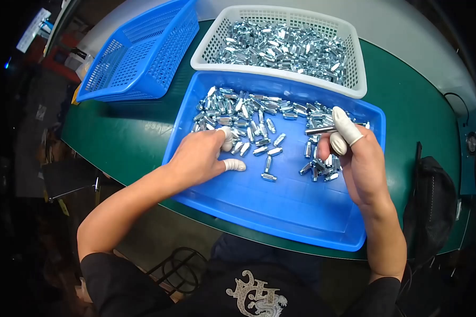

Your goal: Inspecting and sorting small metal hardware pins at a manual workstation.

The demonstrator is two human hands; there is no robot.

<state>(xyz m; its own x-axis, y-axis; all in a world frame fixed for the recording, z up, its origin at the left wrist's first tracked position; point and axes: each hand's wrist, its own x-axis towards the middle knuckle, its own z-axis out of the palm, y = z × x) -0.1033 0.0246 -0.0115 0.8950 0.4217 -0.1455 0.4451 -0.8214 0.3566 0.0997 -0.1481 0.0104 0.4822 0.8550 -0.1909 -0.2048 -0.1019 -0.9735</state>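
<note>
A shallow blue tray (280, 211) lies on the green table in front of me, with several small shiny metal parts (248, 113) spread over its far half. My left hand (198, 158), white finger cots on thumb and forefinger, rests in the tray with its fingertips on the parts at the left. My right hand (354, 158), also with finger cots, pinches a row of the metal parts (320, 129) between thumb and forefinger above a small pile (320, 166) at the tray's right.
A white perforated basket (354, 58) full of the same metal parts stands behind the tray. An empty blue perforated basket (143, 53) sits tilted at the back left. A black bag (431, 201) lies at the table's right edge.
</note>
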